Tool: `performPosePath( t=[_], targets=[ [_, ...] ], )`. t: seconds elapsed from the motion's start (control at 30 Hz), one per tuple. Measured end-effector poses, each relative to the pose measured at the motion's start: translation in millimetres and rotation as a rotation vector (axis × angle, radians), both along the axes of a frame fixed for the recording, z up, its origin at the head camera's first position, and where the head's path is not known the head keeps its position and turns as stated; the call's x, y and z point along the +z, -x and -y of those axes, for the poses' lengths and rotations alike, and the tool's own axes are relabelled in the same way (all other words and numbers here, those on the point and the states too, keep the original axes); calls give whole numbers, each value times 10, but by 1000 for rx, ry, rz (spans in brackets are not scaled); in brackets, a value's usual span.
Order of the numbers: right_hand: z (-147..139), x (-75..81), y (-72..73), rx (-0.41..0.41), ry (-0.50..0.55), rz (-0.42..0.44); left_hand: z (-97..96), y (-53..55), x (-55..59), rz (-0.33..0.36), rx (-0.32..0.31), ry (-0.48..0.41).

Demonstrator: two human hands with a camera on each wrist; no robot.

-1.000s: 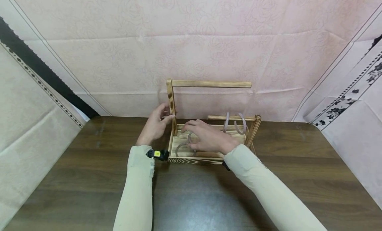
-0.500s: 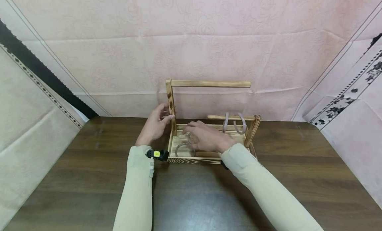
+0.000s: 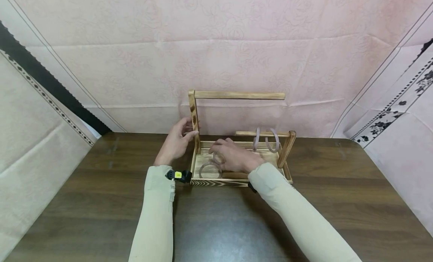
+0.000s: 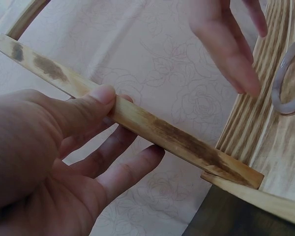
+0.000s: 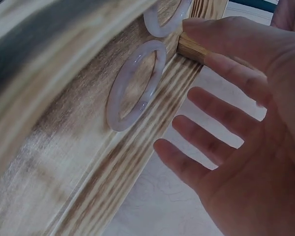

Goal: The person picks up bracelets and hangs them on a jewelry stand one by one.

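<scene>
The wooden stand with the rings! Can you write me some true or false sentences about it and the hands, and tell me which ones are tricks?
1. The left hand is holding the tall post. True.
2. Three hanging rings are on the short bar. False: only two hanging rings are on the short bar.
3. The tray has two loose rings in it. True.
4. The right hand is far away from the tray. False: the right hand is over the tray, close to the loose rings.
5. The tall bar is lower than the short bar. False: the tall bar is higher.
6. Both sleeves are pale. True.
</scene>
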State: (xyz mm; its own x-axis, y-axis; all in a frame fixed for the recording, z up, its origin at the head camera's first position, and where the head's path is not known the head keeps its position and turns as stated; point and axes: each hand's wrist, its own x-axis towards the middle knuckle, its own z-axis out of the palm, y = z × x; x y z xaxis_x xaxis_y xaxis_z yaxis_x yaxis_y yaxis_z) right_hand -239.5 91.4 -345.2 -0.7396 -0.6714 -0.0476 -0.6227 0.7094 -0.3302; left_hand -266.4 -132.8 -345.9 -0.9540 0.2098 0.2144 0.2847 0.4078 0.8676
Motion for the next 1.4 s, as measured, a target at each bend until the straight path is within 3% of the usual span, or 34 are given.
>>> performPosePath(
  t=[0.9,1.17,1.4],
  targets=[
    [5,-88,83,-76,-12,62,-5,-7,27,6,-9,-8],
    [49,-99,101,-93,-47,101,0,-18,17,1,2,4],
    [72,-110,121,-102,-82,87,7,-11,-5,2,-4,-2]
  ],
)
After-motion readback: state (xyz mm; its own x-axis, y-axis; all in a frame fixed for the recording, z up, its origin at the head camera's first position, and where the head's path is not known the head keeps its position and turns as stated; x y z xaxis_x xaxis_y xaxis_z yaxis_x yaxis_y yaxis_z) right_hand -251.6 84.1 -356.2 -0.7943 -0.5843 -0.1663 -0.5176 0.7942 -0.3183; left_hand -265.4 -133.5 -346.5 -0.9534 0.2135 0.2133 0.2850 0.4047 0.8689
